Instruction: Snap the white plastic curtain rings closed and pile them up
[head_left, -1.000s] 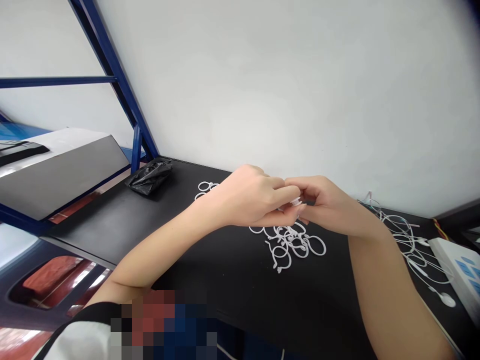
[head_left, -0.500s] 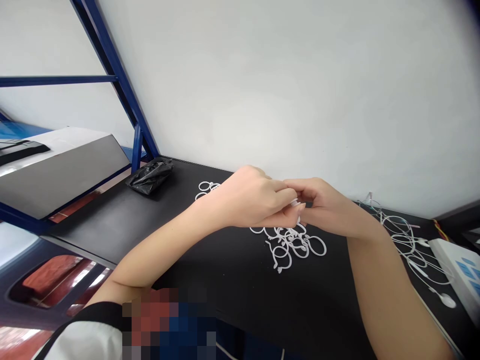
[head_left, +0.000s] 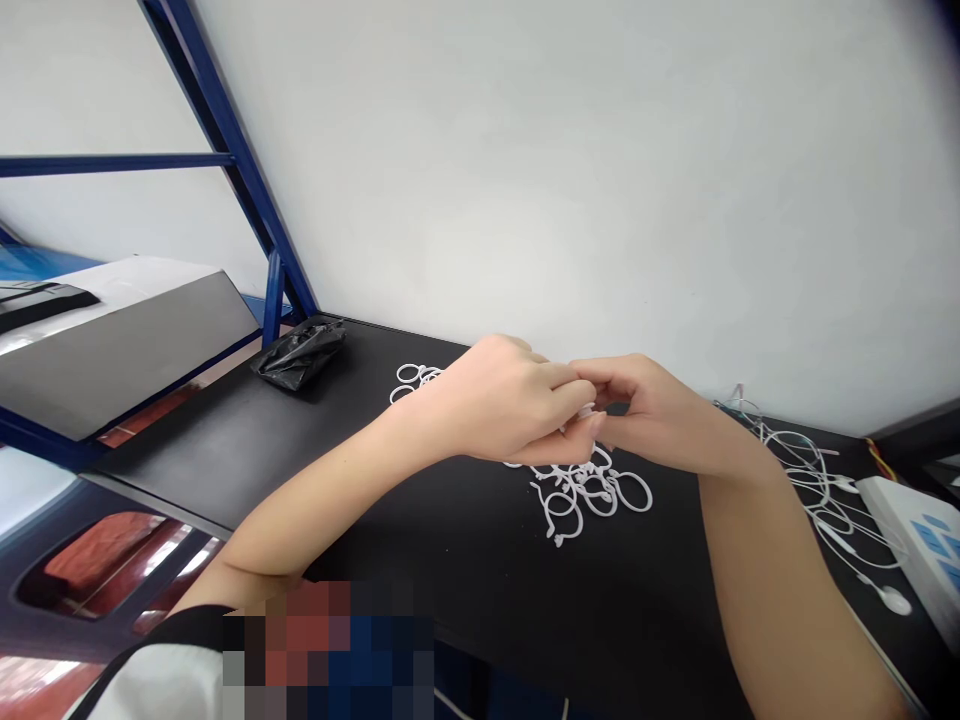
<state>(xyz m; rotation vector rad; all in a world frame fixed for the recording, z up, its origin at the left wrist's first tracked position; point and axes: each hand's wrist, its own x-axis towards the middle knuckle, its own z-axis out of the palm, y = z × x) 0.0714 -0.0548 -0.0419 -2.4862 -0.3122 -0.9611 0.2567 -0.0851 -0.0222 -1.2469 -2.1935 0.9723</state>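
Note:
Above the black tabletop my left hand (head_left: 517,400) and my right hand (head_left: 652,415) meet, fingertips touching. Both are closed in a pinch around a small white plastic ring (head_left: 588,410), of which just a sliver shows; my fingers cover the rest. Beneath them lies a loose pile of white plastic rings (head_left: 634,492) with small knobbed ends, partly hidden by my left hand. More white rings (head_left: 409,374) lie behind my left wrist, partly covered by it.
A crumpled black plastic bag (head_left: 300,352) lies at the table's back left, near a blue metal frame (head_left: 247,190). Tangled white earphone cables (head_left: 825,490) and a white box (head_left: 915,535) are at the right. A pale wall (head_left: 562,180) rises behind the black table (head_left: 480,570).
My left fingers have shifted slightly down and curled closer around the small white piece, so less of it shows. My right hand has barely moved. The piles look the same.

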